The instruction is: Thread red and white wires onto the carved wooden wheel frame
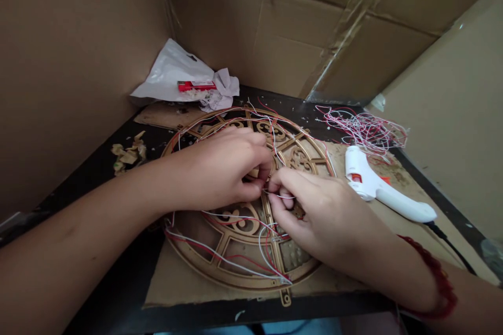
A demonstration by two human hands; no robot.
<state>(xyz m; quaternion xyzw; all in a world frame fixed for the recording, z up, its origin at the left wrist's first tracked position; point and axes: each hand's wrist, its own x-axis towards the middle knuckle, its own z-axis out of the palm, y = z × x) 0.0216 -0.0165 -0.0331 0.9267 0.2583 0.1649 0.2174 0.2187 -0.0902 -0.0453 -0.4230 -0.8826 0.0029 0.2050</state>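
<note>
A round gold-coloured openwork frame [220, 277] lies flat, with a white wire [236, 261] and a red wire [245, 260] strung along its ring and spokes. Over the middle of the frame my left hand [236, 167] is closed, thumb and fingertips pressed together at a thin white wire. Close beside it, my right hand [314, 204] pinches the same thin wire, its fingertips almost touching those of the left. What lies right between the left fingertips is partly hidden.
A white glue gun [393, 201] lies at the right on a cardboard sheet [188, 290], below a tangle of red and white wire [365, 128]. At the back left sit a white plastic bag [173, 70] and a red lighter [194, 86]. Cardboard walls [294, 36] enclose the table.
</note>
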